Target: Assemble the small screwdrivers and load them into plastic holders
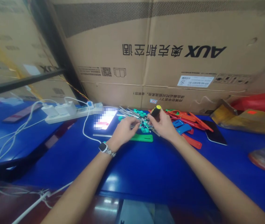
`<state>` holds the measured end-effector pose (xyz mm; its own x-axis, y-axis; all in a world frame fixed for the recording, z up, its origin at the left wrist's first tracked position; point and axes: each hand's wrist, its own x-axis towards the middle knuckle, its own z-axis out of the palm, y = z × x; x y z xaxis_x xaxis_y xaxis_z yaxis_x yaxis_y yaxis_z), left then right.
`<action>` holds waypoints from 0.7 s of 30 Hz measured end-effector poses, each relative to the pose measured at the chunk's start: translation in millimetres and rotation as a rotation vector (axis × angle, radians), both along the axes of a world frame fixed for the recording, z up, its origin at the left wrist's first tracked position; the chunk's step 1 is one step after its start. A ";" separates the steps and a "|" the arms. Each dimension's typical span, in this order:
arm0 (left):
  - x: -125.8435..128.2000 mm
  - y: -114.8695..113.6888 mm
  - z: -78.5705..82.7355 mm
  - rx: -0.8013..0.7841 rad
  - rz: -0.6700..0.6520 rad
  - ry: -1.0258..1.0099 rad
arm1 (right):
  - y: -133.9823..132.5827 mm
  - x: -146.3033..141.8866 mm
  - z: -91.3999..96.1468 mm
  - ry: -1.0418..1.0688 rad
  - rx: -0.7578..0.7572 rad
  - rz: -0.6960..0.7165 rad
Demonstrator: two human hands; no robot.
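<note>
My right hand (163,124) is closed round a screwdriver with a black and yellow handle (156,110), its tip pointing down into a pile of thin metal rods and teal plastic pieces (139,116). My left hand (124,130), with a watch (104,147) on its wrist, pinches a small part at the edge of that pile; what it holds is too small to name. A green flat strip (144,138) lies just in front of both hands on the blue table (146,168).
A lit phone (104,119) lies left of the pile. A white power strip with chargers and cables (64,112) runs to the left. Red and blue plastic pieces (186,124) and a dark phone (215,133) lie to the right. Large cardboard boxes (169,53) stand behind.
</note>
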<state>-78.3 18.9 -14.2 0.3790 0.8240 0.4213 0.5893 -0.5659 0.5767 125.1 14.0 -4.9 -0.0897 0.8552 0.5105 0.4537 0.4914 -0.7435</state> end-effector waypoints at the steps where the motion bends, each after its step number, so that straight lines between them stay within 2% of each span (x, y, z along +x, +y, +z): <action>1: 1.4 -0.4 -1.5 -0.002 0.000 0.014 | -0.8 0.0 -1.8 0.005 -0.009 0.000; 9: 1.4 0.4 -3.8 -0.017 0.010 0.055 | 2.5 -2.3 -12.4 0.085 -0.076 0.040; 16: 2.5 -1.7 0.0 -0.031 -0.012 -0.041 | -1.9 2.7 -4.4 0.446 -0.129 0.050; 21: 4.9 -3.9 0.3 -0.118 -0.051 -0.127 | -8.5 2.0 1.0 0.628 -0.155 0.063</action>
